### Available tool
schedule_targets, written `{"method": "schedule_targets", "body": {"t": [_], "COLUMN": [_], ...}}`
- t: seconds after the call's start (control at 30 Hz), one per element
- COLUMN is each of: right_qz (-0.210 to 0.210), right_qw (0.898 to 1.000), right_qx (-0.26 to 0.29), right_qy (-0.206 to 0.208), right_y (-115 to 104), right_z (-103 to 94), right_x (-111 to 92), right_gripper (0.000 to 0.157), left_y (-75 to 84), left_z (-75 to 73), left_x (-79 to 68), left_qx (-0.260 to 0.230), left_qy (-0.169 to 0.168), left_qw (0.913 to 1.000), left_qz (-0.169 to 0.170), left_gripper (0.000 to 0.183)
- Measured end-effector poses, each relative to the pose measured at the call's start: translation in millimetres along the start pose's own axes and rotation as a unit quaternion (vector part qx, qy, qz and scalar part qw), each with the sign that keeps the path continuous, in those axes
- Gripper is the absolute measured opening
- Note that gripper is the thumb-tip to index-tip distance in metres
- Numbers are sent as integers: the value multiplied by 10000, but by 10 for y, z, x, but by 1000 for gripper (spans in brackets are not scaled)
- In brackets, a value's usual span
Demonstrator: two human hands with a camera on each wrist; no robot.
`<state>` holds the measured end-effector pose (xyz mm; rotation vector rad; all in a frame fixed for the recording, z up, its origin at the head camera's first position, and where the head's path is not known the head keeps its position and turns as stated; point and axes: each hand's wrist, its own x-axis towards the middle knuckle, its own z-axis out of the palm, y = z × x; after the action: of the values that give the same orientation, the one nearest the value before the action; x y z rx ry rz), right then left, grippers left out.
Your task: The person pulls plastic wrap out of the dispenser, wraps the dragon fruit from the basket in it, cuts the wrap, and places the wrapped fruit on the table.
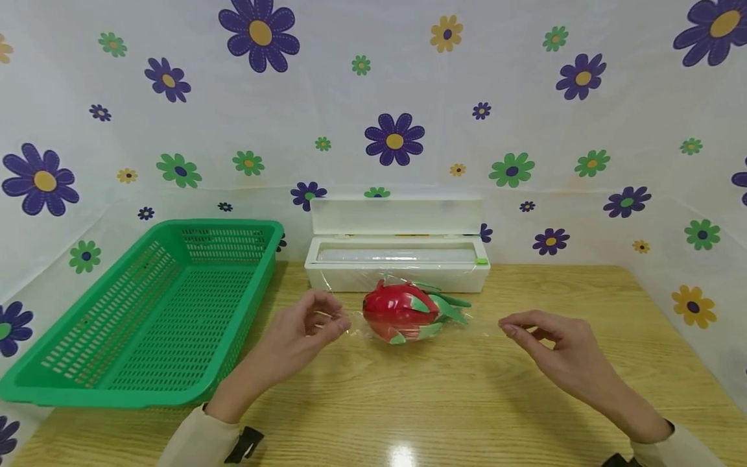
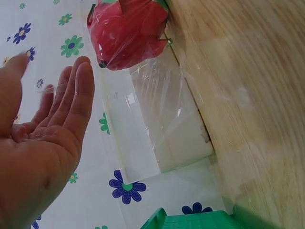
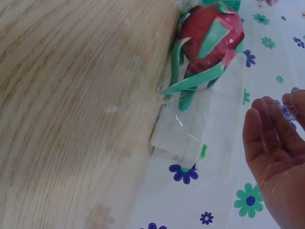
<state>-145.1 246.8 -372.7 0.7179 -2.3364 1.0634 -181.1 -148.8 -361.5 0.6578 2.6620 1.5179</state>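
A red dragon fruit (image 1: pixel 399 307) with green scales lies on the table in the head view, with clear cling film (image 2: pixel 167 102) stretched over and around it. To its left, my left hand (image 1: pixel 306 327) pinches the film's left end between thumb and fingertips. On the other side, my right hand (image 1: pixel 560 350) pinches the right end, its thumb and forefinger close together. A thin strand of film shows at the fingers in both wrist views. Behind the fruit stands a white cling film dispenser box (image 1: pixel 397 279), its lid raised and a film roll (image 1: pixel 399 255) inside.
A green plastic basket (image 1: pixel 201 386) with slotted sides stands at the left of the wooden table (image 1: pixel 420 395). A white cloth (image 1: pixel 338 39) printed with purple, green and yellow flowers hangs behind and at both sides. The box has a small green piece (image 1: pixel 481 261) at its right end.
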Motion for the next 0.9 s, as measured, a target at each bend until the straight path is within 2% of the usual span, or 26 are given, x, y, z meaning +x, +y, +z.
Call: {"method": "schedule_targets", "body": {"t": [0.1, 0.3, 0.47, 0.67, 0.9], "right_qz": [49, 165, 233, 230, 114], "right_qw": [10000, 9988, 9965, 9941, 9922], "right_qx": [18, 254, 404, 544, 787], "right_qy": [-70, -391, -689, -907, -958], "right_y": [-1, -22, -44, -60, -67], "right_z": [-16, -46, -75, -87, -80], "right_x": [-4, -29, -71, -97, -114], "right_gripper": [28, 28, 28, 28, 30], "left_y": [5, 29, 52, 71, 130], "left_z": [-16, -89, -153, -243, -328], "left_x": [-11, -65, -118, -190, -246], "left_qx": [298, 1022, 950, 867, 650], "left_qy": [54, 88, -413, -1053, -1503], "left_qw": [9993, 9918, 9913, 9873, 9843], "left_qz": [238, 763, 818, 812, 654], "left_gripper": [26, 2, 8, 7, 7]}}
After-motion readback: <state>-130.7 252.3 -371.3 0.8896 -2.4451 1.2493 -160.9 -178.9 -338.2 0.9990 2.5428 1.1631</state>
